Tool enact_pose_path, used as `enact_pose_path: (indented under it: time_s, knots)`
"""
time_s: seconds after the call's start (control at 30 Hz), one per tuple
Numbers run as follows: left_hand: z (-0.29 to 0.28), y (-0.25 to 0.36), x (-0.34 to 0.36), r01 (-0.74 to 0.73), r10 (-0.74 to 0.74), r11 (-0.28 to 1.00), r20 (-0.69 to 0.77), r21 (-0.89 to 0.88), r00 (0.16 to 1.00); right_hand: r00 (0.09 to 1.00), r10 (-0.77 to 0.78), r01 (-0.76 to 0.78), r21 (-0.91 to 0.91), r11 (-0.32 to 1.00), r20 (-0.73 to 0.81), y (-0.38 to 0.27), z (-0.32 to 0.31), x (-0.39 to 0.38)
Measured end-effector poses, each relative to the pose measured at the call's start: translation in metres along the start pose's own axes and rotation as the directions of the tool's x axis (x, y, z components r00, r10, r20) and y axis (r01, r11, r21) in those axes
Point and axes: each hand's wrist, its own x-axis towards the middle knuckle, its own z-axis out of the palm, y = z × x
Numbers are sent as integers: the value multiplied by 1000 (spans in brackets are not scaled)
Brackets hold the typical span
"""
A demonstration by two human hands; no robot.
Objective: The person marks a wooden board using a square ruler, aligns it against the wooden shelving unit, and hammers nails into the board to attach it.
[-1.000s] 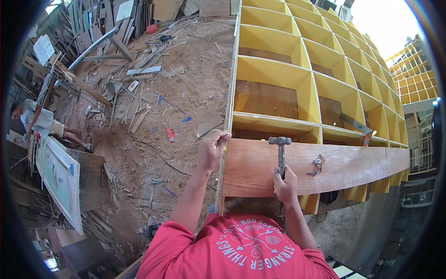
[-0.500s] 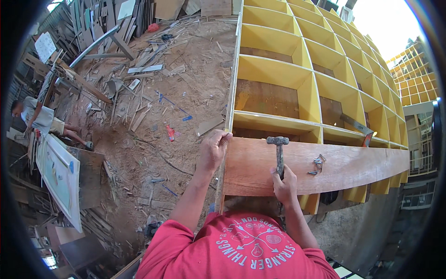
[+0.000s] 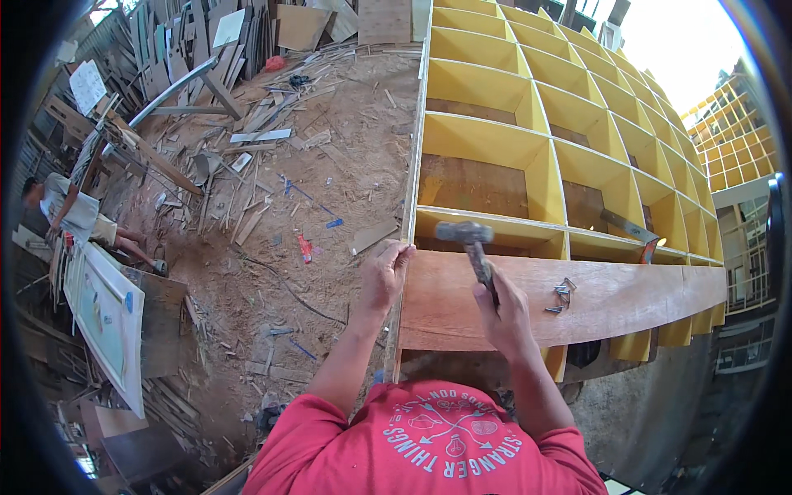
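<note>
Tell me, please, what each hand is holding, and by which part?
Right hand grips the metal-headed hammer by its handle; left hand clasps the brown plywood board at its left end.

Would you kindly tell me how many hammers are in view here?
1. The hammer is in the right hand, its head over the near edge of the yellow grid, above the plywood board. Others may lie hidden in the scrap.
</note>
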Motion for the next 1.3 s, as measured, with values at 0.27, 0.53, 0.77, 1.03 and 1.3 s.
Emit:
enact_pose_path:
  time_s: [0.27, 0.53, 0.77, 1.03, 1.3]
  knots:
    - [5, -5, -6, -48, 49, 996, -2, 70, 999, 962, -249, 273, -466, 841, 116, -2, 20, 28]
    - [3, -11, -10, -52, 52, 999, -45, -1, 998, 968, -235, 248, -432, 867, 85, -3, 19, 25]
    - [2, -6, -9, 134, -141, 979, -34, -151, 989, 1000, -3, 6, -148, 989, 19, 27, 27, 17]
    - [-3, 3, -12, 14, -15, 1000, -36, -16, 999, 998, 32, -21, -203, 979, 48, 27, 26, 13]
    - [-2, 5, -11, -10, 10, 1000, -39, 14, 999, 998, 41, -30, -237, 971, 44, 31, 28, 14]
